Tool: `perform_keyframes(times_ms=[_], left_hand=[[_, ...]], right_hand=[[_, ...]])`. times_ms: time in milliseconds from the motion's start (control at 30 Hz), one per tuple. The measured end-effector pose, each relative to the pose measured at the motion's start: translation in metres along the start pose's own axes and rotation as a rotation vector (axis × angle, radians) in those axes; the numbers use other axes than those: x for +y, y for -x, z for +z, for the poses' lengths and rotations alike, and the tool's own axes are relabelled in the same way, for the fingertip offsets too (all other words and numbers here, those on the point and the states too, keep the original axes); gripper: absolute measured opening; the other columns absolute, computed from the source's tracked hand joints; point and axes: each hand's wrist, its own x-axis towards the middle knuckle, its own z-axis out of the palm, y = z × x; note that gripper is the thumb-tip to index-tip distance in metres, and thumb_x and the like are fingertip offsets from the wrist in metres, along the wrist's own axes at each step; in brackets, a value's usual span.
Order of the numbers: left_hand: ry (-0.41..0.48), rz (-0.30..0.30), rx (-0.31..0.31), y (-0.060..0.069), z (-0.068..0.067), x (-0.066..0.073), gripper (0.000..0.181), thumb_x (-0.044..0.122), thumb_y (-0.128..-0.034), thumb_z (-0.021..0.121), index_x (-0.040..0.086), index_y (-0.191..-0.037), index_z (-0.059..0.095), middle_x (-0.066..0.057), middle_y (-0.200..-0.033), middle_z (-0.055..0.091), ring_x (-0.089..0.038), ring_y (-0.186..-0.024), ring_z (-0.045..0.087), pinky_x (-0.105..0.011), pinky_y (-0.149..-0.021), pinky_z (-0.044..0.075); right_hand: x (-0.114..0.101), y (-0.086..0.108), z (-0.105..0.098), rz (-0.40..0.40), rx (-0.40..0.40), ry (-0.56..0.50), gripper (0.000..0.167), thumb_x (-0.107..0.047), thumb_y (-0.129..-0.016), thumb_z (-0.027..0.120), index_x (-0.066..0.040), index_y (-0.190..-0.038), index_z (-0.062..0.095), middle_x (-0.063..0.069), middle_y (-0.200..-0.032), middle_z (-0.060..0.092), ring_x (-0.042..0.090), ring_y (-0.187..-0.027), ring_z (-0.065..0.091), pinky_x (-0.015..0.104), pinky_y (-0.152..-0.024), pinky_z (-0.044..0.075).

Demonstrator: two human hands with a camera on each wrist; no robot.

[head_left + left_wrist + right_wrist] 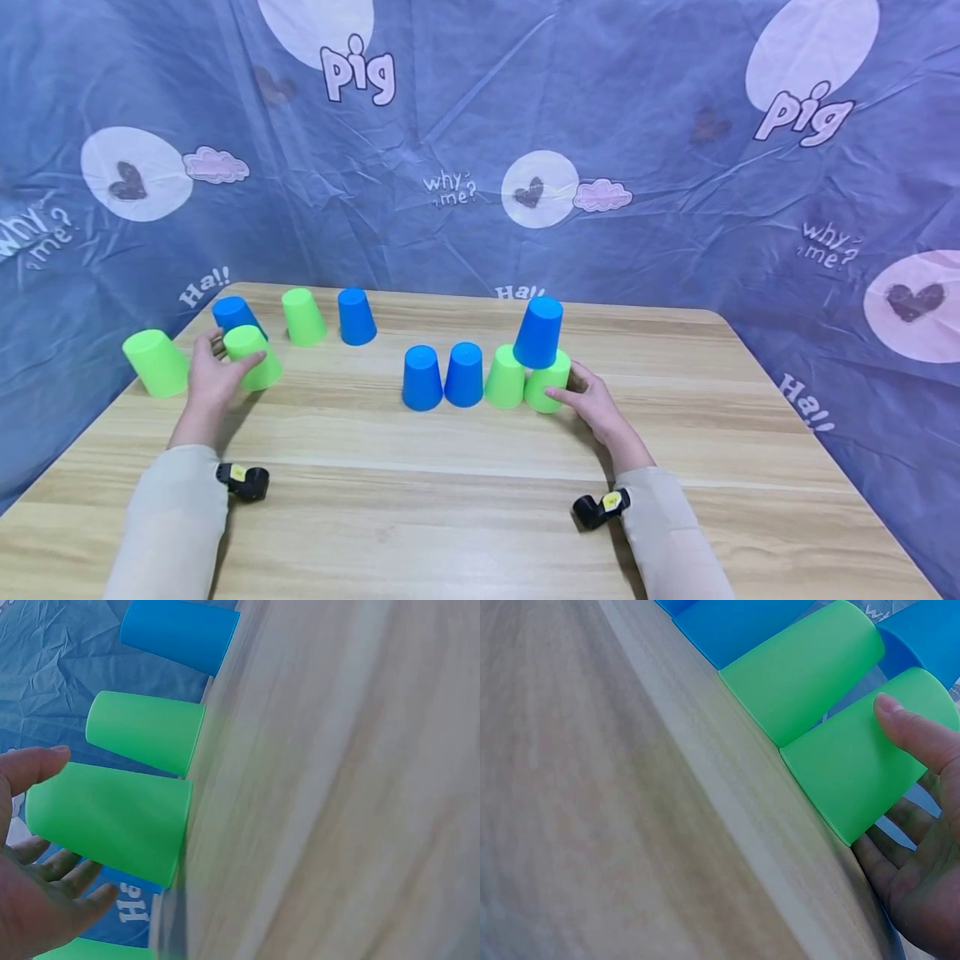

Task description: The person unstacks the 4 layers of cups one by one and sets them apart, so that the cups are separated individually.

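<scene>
In the head view my left hand (pixel 212 377) is beside an upside-down green cup (pixel 253 358). The left wrist view shows its thumb by the cup's narrow end and its fingers spread loosely along one side, not wrapped round it. My right hand (pixel 596 406) holds the rightmost green cup (pixel 547 385), thumb on the front, other fingers partly hidden behind. A blue cup (pixel 538 333) rests upside down across the tops of this cup and the green cup (pixel 506 379) beside it. In the right wrist view the thumb lies over the held cup (pixel 862 765).
Two blue cups (pixel 422 379) (pixel 464 375) stand in line left of the green pair. Around my left hand are a green cup (pixel 156 363) at the far left, a blue cup (pixel 236 315) behind, and farther right a green cup (pixel 303 317) and a blue cup (pixel 356 317).
</scene>
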Motion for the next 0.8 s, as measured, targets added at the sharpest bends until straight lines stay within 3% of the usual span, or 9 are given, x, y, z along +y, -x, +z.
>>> perform_keyframes(times_ms=[100, 300, 533, 667, 800], left_hand=[[-0.029, 0.041, -0.005, -0.006, -0.001, -0.007, 0.089, 0.037, -0.0745, 0.065, 0.004, -0.137, 0.010, -0.022, -0.136, 0.020, -0.035, -0.122, 0.021, -0.047, -0.097, 0.023], [-0.013, 0.061, -0.006, -0.015, -0.004, -0.013, 0.093, 0.043, -0.0712, 0.066, 0.009, -0.138, 0.009, -0.018, -0.138, 0.019, -0.033, -0.123, 0.019, -0.047, -0.097, 0.021], [0.009, 0.117, 0.045, -0.042, -0.008, -0.027, 0.094, 0.050, -0.0653, 0.067, 0.025, -0.137, 0.011, -0.006, -0.138, 0.023, -0.021, -0.125, 0.021, -0.041, -0.099, 0.021], [-0.001, 0.171, 0.038, -0.055, -0.006, -0.025, 0.090, 0.047, -0.0664, 0.068, 0.031, -0.136, 0.012, 0.000, -0.138, 0.023, -0.017, -0.125, 0.019, -0.044, -0.099, 0.020], [0.010, 0.227, 0.027, -0.059, 0.002, -0.011, 0.088, 0.042, -0.0672, 0.070, 0.030, -0.135, 0.016, -0.001, -0.136, 0.026, -0.015, -0.124, 0.022, -0.041, -0.099, 0.021]], right_hand=[[-0.002, 0.001, 0.000, 0.005, 0.010, -0.003, 0.067, -0.025, -0.072, 0.070, -0.009, -0.129, 0.039, 0.012, -0.127, 0.042, 0.025, -0.117, 0.035, 0.042, -0.098, 0.023], [-0.003, 0.000, 0.001, 0.014, 0.011, -0.005, 0.069, -0.025, -0.071, 0.070, -0.008, -0.129, 0.038, 0.013, -0.126, 0.042, 0.026, -0.116, 0.037, 0.041, -0.097, 0.025], [-0.003, 0.000, 0.002, 0.012, 0.011, 0.002, 0.068, -0.025, -0.071, 0.071, -0.009, -0.129, 0.039, 0.012, -0.126, 0.043, 0.025, -0.115, 0.037, 0.041, -0.097, 0.025], [-0.003, 0.000, 0.002, 0.008, 0.010, 0.000, 0.067, -0.024, -0.071, 0.070, -0.009, -0.128, 0.040, 0.012, -0.125, 0.043, 0.025, -0.114, 0.038, 0.041, -0.096, 0.026], [-0.003, 0.000, 0.001, 0.005, 0.006, -0.005, 0.067, -0.024, -0.071, 0.070, -0.009, -0.129, 0.039, 0.012, -0.126, 0.043, 0.025, -0.115, 0.037, 0.041, -0.096, 0.026]])
